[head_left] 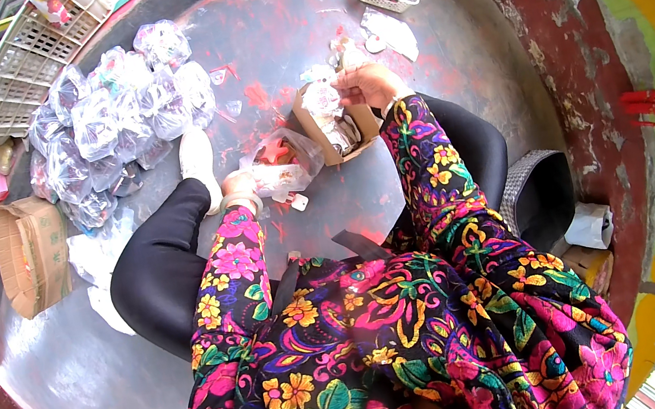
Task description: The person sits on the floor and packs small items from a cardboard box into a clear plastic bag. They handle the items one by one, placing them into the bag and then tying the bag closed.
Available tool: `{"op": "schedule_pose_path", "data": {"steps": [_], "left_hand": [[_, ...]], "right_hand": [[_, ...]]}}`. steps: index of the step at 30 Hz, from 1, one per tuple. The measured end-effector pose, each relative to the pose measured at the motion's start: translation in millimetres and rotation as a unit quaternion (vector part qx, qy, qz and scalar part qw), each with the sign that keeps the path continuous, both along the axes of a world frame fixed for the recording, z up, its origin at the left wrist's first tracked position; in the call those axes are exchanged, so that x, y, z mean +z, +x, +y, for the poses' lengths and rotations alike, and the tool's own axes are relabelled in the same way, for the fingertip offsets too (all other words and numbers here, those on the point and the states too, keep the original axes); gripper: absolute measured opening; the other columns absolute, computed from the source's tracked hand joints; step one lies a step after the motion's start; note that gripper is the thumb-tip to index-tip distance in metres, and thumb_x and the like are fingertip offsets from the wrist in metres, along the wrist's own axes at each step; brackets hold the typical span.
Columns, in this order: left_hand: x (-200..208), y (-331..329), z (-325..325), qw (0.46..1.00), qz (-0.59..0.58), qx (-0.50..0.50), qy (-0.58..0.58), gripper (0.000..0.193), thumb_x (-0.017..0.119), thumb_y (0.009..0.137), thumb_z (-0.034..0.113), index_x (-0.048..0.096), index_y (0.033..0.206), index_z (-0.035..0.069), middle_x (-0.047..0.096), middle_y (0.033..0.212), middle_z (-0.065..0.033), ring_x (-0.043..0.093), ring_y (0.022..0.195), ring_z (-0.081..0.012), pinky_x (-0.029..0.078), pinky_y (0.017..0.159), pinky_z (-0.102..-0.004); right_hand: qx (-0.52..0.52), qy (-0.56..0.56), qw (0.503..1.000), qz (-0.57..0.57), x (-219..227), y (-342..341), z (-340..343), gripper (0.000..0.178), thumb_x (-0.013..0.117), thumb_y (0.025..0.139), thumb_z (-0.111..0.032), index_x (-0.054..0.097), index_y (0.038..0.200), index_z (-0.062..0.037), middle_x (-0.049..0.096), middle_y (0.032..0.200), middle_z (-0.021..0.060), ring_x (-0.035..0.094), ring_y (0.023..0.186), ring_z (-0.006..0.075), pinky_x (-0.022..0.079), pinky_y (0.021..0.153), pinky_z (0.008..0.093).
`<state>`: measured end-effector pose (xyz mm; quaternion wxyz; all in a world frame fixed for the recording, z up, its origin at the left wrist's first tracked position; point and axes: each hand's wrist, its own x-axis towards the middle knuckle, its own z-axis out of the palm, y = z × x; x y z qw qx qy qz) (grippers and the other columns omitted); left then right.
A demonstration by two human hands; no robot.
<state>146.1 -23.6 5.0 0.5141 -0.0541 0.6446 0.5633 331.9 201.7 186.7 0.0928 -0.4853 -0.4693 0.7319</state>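
My left hand [239, 187] is closed on the edge of a clear plastic bag [304, 159], which lies low over the floor with red and whitish things inside. Right beside the bag stands an open cardboard box [363, 123] holding white packets [321, 100] and some darker small items. At the far right of this box is my right hand [373, 84], its fingers curled inward by the packets; what they pinch is too small to tell. A small white piece [299, 201] lies just under the bag.
Many filled clear bags [120, 110] are heaped at the left. Beyond the box lie a white plastic sheet [392, 34] and a white basket [395, 1] with small goods. A large cardboard box [39, 255] and a white crate [26, 60] stand far left. My bent legs flank the work.
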Motion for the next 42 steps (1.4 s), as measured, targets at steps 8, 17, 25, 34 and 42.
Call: {"op": "schedule_pose_path", "data": {"steps": [8, 17, 25, 34, 42], "left_hand": [[20.9, 0.6, 0.8, 0.998, 0.019, -0.03, -0.054, 0.017, 0.047, 0.073, 0.002, 0.055, 0.088, -0.001, 0.06, 0.072, -0.0134, 0.058, 0.057, -0.018, 0.034, 0.043, -0.0251], [22.3, 0.8, 3.3, 0.997, 0.005, -0.004, -0.071, 0.02, 0.046, 0.075, 0.0, 0.052, 0.094, -0.003, 0.06, 0.073, -0.0148, 0.058, 0.057, -0.0217, 0.042, 0.047, -0.0259], [28.2, -1.4, -2.6, 0.999, -0.007, -0.003, -0.039, 0.018, 0.048, 0.075, 0.001, 0.054, 0.092, 0.0, 0.06, 0.071, -0.0115, 0.057, 0.057, -0.0188, 0.044, 0.051, -0.0258], [18.4, -4.3, -10.5, 0.999, -0.016, 0.023, -0.034, 0.015, 0.046, 0.077, 0.005, 0.055, 0.089, 0.002, 0.06, 0.07, -0.01, 0.057, 0.054, -0.0183, 0.045, 0.051, -0.0266], [16.0, -1.9, -10.8, 1.0, 0.003, -0.001, -0.016, 0.014, 0.045, 0.078, 0.006, 0.054, 0.088, 0.002, 0.061, 0.07, -0.0112, 0.059, 0.055, -0.0185, 0.041, 0.044, -0.0242]], "right_hand": [[0.061, -0.079, 0.987, 0.124, 5.5, -33.5, -54.7, 0.004, 0.056, 0.077, -0.003, 0.058, 0.078, 0.0006, 0.058, 0.077, 0.0059, 0.058, 0.071, 0.0163, 0.05, 0.064, 0.0248], [0.04, 0.099, 0.964, 0.242, 1.1, -45.4, -78.9, 0.018, 0.047, 0.067, 0.006, 0.063, 0.072, -0.0018, 0.045, 0.121, 0.0093, 0.038, 0.113, 0.0218, 0.025, 0.097, 0.0325], [0.02, 0.236, 0.968, 0.078, -30.2, -47.8, -74.4, 0.012, 0.057, 0.07, -0.004, 0.064, 0.079, -0.0011, 0.055, 0.091, 0.0058, 0.051, 0.084, 0.0133, 0.04, 0.074, 0.0253], [0.39, 0.245, 0.875, -0.149, -149.0, -42.9, -87.1, 0.007, 0.054, 0.072, 0.001, 0.059, 0.076, 0.003, 0.062, 0.072, 0.0121, 0.061, 0.059, 0.0187, 0.049, 0.047, 0.0252], [0.078, -0.124, 0.977, -0.158, -175.0, -80.4, -125.0, 0.01, 0.047, 0.08, -0.004, 0.055, 0.083, 0.001, 0.06, 0.067, 0.0123, 0.057, 0.053, 0.0177, 0.041, 0.039, 0.0242]]}}
